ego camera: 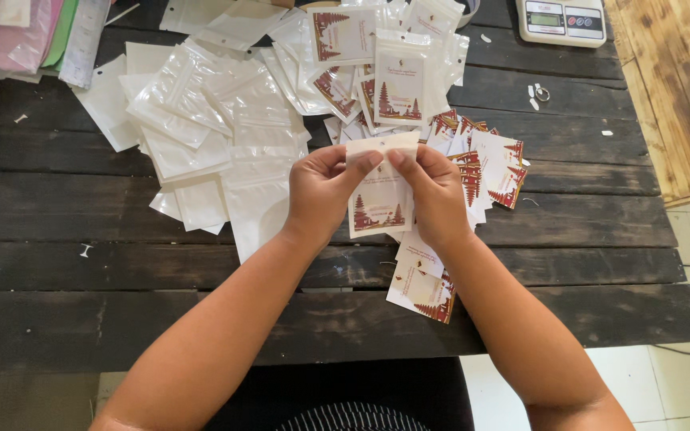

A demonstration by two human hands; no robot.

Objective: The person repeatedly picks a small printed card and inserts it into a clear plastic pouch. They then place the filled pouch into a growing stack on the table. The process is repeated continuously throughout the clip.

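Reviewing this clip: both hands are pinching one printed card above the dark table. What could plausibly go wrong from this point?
The left hand and right hand grip the printed card only at its top edge, so it might crease or tear there. A loose stack of cards lies right beside the right hand; a stray wrist movement could scatter it. Finished cards lie between the forearms and could be nudged off the table.

Mid-frame: left hand (pixel 321 194) and right hand (pixel 435 195) pinching a white printed card (pixel 380 191) at its top edge. Upper left: clear pouches (pixel 201 120) heaped on dark wooden table (pixel 121 263). Upper right: white scale (pixel 562 20).
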